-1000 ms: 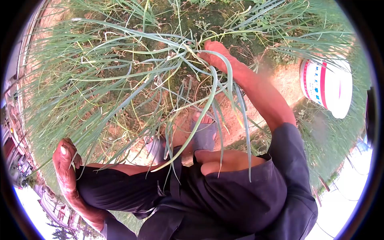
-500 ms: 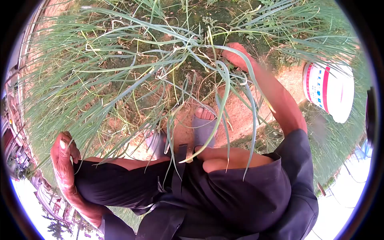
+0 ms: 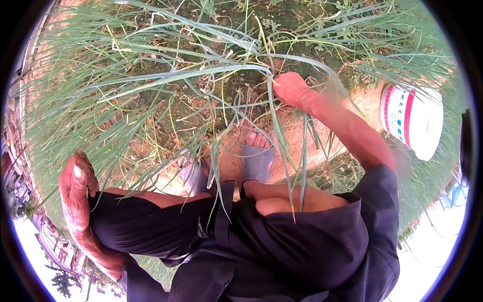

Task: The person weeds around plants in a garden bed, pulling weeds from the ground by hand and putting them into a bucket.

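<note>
My right hand [image 3: 291, 90] is closed in the middle of the green onion plants, its fingertips pinched at some long green onion leaves [image 3: 275, 113] that bend down toward my knee. The fingertips are partly turned away from view. My left hand [image 3: 78, 177] lies beside my left knee, loosely curled with the thumb apart from the fingers, and nothing shows in it. Long green onion leaves [image 3: 121, 108] spread close to that hand. Dry, yellowish leaf ends tangle around the plant bases.
A white bucket [image 3: 425, 121] with red bands and blue lettering stands on the right, beside more green onions [image 3: 402, 60]. Bare soil [image 3: 297, 136] shows around my grey slippers [image 3: 257, 163]. Buildings appear at the far left edge.
My right hand has moved down toward me and slightly left, now closed at the leaves. The long curved leaves in front of my knee have shifted and straightened. My left hand hardly moved.
</note>
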Motion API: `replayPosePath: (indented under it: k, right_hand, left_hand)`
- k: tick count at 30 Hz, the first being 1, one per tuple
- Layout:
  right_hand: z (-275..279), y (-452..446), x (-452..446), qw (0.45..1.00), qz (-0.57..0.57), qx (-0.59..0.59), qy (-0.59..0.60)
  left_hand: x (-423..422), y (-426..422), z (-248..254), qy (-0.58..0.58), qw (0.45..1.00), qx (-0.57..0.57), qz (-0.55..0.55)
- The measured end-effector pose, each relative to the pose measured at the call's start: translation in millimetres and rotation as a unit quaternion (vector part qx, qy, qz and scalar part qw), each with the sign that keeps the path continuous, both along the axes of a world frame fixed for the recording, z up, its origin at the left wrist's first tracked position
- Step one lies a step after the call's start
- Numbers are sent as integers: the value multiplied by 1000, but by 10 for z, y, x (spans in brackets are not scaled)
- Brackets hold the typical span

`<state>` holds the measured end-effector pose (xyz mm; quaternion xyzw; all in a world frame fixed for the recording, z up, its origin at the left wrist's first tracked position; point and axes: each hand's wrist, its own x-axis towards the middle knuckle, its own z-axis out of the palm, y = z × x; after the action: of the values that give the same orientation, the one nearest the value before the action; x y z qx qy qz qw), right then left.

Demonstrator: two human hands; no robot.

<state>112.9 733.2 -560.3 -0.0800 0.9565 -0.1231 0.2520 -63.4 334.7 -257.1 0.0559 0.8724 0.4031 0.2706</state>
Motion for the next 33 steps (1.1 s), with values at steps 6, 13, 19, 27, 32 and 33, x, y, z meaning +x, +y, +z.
replayPosePath:
  k: [6, 13, 19, 27, 32, 33]
  right_hand:
    - [-83, -10, -53, 1000, 18, 8, -13]
    - [19, 59, -26, 994, 45, 47, -93]
    - [-28, 320, 51, 978, -159, -118, -62]
    - [-189, 77, 22, 990, -124, -56, -48]
    - [-173, 29, -14, 987, -146, -28, -66]
    - [-167, 20, -31, 985, -154, -16, -73]
  left_hand:
    - [-18, -27, -19, -5, 1000, 3, -1]
    - [-10, -53, -24, -9, 1000, 6, -4]
    - [10, -77, -27, -13, 1000, 7, -6]
    - [4, -58, -41, -13, 1000, 6, -15]
    - [-6, -59, -47, -14, 1000, 6, -23]
    - [-10, -59, -47, -13, 1000, 7, -23]
